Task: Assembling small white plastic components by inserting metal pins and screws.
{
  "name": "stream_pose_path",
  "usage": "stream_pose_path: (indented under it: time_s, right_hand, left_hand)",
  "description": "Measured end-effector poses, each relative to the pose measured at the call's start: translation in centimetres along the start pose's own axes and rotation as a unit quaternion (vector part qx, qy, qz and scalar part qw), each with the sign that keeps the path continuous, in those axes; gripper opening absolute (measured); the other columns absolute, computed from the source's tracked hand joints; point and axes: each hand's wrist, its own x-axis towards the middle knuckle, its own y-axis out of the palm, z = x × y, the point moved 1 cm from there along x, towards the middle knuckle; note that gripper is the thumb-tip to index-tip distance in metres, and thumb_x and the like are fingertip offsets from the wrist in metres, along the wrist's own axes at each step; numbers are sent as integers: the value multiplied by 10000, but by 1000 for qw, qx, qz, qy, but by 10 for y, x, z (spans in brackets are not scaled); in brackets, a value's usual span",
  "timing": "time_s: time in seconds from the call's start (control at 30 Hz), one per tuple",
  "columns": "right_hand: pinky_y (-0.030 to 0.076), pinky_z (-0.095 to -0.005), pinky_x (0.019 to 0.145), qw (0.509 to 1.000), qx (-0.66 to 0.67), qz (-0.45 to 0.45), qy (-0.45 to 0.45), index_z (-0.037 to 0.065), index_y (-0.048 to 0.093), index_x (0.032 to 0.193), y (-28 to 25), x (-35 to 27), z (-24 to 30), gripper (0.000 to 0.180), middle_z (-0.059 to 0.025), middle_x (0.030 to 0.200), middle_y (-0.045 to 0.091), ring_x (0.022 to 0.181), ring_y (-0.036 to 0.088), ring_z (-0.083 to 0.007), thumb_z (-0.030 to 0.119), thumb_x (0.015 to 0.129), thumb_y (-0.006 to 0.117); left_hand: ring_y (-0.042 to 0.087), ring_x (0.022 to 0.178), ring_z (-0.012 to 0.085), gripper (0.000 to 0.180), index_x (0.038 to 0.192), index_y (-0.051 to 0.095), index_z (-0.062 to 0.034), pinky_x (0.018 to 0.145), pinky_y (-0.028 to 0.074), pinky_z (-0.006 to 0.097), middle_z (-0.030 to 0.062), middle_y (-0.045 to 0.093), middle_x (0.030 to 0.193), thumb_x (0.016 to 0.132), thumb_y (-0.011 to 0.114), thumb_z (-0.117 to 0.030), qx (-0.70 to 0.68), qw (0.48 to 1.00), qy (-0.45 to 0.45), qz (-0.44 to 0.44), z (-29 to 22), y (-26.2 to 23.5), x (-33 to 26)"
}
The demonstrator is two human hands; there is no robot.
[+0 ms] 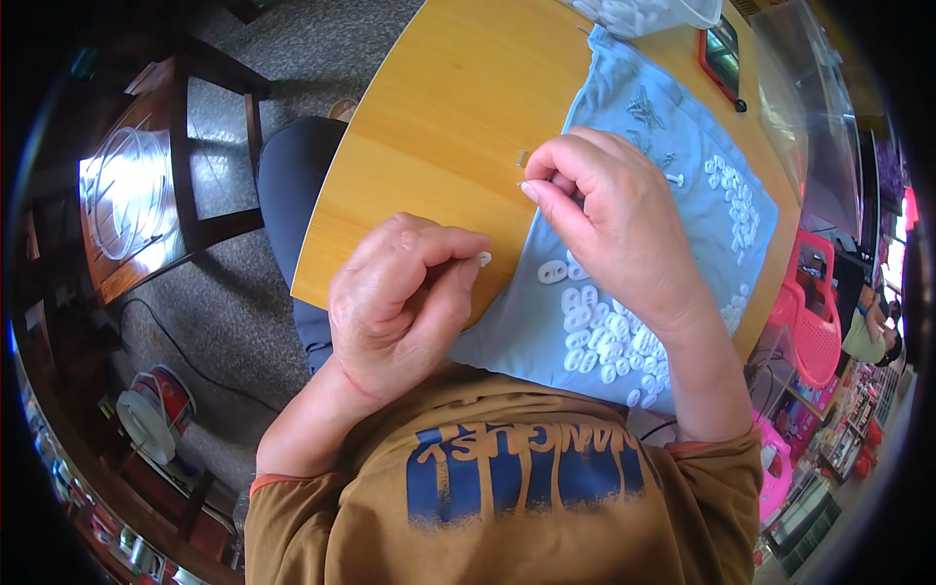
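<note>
Left hand (395,307) grip pinching white piece (485,258), right hand (604,210) pinching pin (523,159)

A round wooden table (439,117) stood over a grey speckled floor (229,322). At its far edge sat a clear plastic tub (673,12) and a small red-framed device (720,58) with a dark screen. To the left stood a dark wooden side table (185,166) with a coil of clear tubing (122,205) lying on its lower shelf. A black cable (180,351) ran across the floor toward a red and white reel (156,409). On the right were pink plastic baskets (809,322) and another person in a green top (863,336)
</note>
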Motion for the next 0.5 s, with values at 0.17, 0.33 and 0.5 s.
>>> stream_pose_path:
  time_s: [0.17, 0.33, 0.5]
  right_hand:
    - [448, -379, 643, 999, -21, 6, -30, 24, 511, 709, 3, 3, 2, 102, -105, 708, 550, 708, 549, -286, 32, 714, 612]
    - [443, -344, 615, 994, -35, -49, -87, 21, 503, 713, 5, -3, 3, 123, -89, 698, 543, 681, 546, -251, -14, 692, 619]
    - [445, -245, 665, 945, 316, -4, 82, 6, 538, 787, -6, -25, 25, 119, -57, 813, 578, 754, 553, -117, -97, 751, 584]
  left_hand:
    - [535, 579, 156, 159, 827, 628, -12, 525, 414, 249, 66, 561, 674, 705, 611, 90, -11, 999, -37, -4, -1, -1, -2]
    - [527, 600, 106, 118, 877, 622, -6, 549, 413, 216, 44, 580, 729, 774, 599, 46, -115, 981, -157, -4, -8, -5, -6]
    - [539, 656, 68, 183, 1034, 566, 18, 597, 441, 179, 39, 607, 852, 864, 577, -48, -384, 871, -306, -24, -16, -3, -8]
